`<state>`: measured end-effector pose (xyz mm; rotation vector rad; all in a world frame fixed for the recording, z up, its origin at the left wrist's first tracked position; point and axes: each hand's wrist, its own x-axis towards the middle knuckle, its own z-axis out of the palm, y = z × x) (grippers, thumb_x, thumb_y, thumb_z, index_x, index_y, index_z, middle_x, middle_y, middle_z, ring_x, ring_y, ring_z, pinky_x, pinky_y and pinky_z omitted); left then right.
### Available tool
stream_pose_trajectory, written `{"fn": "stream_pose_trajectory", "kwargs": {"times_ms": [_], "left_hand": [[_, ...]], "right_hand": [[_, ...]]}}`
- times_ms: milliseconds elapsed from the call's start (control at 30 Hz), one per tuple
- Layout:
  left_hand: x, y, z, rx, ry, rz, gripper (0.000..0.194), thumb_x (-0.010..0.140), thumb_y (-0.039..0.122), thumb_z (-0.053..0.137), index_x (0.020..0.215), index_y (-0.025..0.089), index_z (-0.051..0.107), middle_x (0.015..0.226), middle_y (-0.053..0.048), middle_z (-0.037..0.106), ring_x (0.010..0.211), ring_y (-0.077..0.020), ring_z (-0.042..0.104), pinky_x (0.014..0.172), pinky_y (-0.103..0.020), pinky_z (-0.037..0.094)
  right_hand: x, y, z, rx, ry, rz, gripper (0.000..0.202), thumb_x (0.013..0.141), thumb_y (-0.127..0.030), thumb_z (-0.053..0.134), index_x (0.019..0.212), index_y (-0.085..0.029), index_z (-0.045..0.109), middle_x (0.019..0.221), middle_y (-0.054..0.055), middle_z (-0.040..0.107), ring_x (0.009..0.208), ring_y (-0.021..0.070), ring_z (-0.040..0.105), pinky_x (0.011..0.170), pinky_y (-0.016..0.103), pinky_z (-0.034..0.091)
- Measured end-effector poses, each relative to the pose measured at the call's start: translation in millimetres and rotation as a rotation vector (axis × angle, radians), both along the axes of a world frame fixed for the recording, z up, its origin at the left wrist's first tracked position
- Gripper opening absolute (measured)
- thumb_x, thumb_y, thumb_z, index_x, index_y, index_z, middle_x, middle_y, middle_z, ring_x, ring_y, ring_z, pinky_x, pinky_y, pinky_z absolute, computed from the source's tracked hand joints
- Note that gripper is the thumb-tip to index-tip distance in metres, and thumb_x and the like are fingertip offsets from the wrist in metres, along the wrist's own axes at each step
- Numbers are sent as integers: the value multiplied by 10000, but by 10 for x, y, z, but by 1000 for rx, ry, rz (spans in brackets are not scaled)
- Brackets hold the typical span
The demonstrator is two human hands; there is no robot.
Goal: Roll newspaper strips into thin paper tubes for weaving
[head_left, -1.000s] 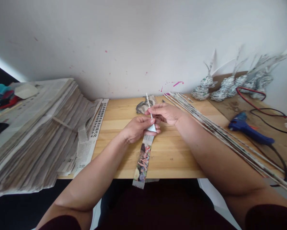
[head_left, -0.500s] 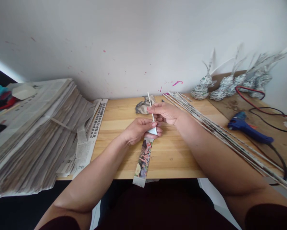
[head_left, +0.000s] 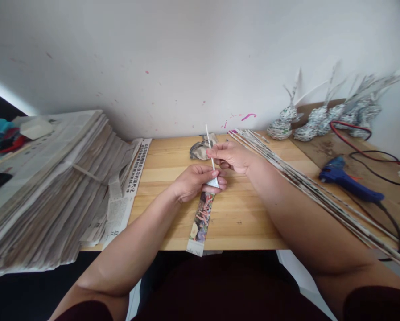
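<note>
A printed paper strip (head_left: 201,219) runs down from my left hand (head_left: 195,179) and hangs past the table's front edge. The fingers of that hand pinch the strip's upper end, where it wraps into a small pale cone. Out of the cone rises a thin white paper stick (head_left: 207,133), leaning slightly left. My right hand (head_left: 229,156) grips this stick between thumb and fingers, just above the left hand. Behind the hands lies a crumpled grey-brown cloth (head_left: 199,150).
Stacked newspapers (head_left: 52,187) fill the left side. Long paper sticks (head_left: 280,168) lie diagonally at right. Beyond them are a blue glue gun (head_left: 352,183), its cable and several woven paper figures (head_left: 282,125) by the wall.
The paper strip's lower end has drawn up slightly toward my hands. The stick's top sits a little higher. Both hands keep their grip in nearly the same place.
</note>
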<state>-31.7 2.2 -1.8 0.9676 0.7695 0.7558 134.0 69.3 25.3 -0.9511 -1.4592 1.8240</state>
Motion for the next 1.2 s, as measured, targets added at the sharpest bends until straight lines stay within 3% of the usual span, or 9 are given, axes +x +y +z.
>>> {"fn": "stream_pose_trajectory", "kwargs": {"times_ms": [133, 367, 500, 600, 833, 1033, 1200], "left_hand": [[-11, 9, -6, 0, -9, 5, 307, 817, 329, 725, 1006, 87, 714, 879, -130, 741, 829, -204, 712, 774, -375, 581], [1, -16, 22, -14, -8, -33, 324, 808, 332, 734, 1017, 86, 705, 892, -139, 741, 837, -208, 712, 769, -355, 567], [-3, -7, 18, -2, -6, -23, 324, 806, 344, 736, 997, 84, 705, 887, -150, 738, 813, -212, 708, 727, -351, 566], [-15, 3, 11, -1, -7, -17, 325, 806, 347, 735, 997, 86, 704, 890, -149, 737, 825, -219, 708, 735, -362, 567], [-12, -24, 49, -23, -10, -37, 326, 806, 328, 740, 1010, 77, 702, 903, -159, 740, 856, -228, 715, 779, -369, 558], [-1, -28, 59, -36, -20, -32, 347, 782, 342, 761, 999, 76, 707, 889, -160, 740, 846, -235, 716, 757, -364, 562], [15, -43, 68, -36, -6, -32, 348, 783, 332, 762, 1011, 75, 706, 895, -161, 739, 852, -227, 714, 783, -366, 554]], "right_hand": [[67, 20, -4, 20, -20, 227, 389, 741, -481, 769, 870, -121, 695, 565, -23, 530, 488, 72, 447, 408, 191, 302], [-9, -14, 14, 15, -25, 12, 407, 615, -445, 864, 649, -152, 584, 503, -68, 441, 438, 41, 349, 366, 178, 197], [38, -8, 20, 43, -12, 134, 410, 693, -517, 791, 784, -137, 669, 544, -35, 503, 479, 65, 424, 382, 185, 245], [68, -1, 26, 50, -19, 209, 398, 701, -479, 797, 838, -120, 697, 557, -28, 517, 499, 69, 436, 396, 185, 262], [-11, -30, 30, 37, 0, -30, 403, 617, -452, 859, 652, -156, 588, 535, -59, 434, 478, 52, 359, 374, 177, 194], [69, 28, -2, 56, 36, 153, 359, 719, -468, 783, 816, -133, 699, 612, -17, 514, 540, 70, 424, 393, 177, 235], [3, -11, 38, 26, 31, -18, 365, 614, -416, 862, 664, -145, 622, 621, -22, 521, 489, 44, 326, 376, 183, 150]]}}
